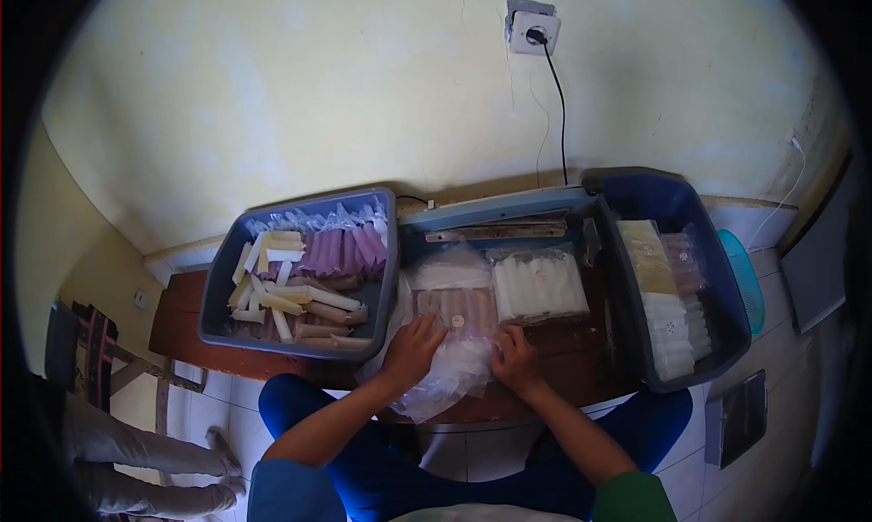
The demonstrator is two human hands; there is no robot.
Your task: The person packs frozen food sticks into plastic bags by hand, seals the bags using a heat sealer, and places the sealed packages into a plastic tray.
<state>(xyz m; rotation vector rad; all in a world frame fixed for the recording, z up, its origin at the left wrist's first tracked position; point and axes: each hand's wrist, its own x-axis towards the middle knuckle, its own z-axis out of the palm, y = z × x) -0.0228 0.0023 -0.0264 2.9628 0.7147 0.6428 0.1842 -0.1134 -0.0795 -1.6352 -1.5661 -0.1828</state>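
A clear plastic bag (457, 306) holding a row of brownish-pink sticks lies on the brown table in front of me. Its loose, crumpled end (445, 386) hangs over the front edge. My left hand (413, 349) is closed on the bag's left side, fingers bent over the film. At the bag's lower right edge, my right hand (516, 358) has its fingers curled against the plastic; its fingertips are partly hidden. Just beyond the right hand sits a wrapped pack of white sticks (540, 286).
A grey-blue crate (207, 318) at left holds loose and bagged sticks. The dark blue crate (727, 327) at right contains wrapped packs. Behind the bag runs a long blue sealer-like device (495, 211). A cord (560, 95) reaches the wall socket. Another person's legs (150, 445) stand at left.
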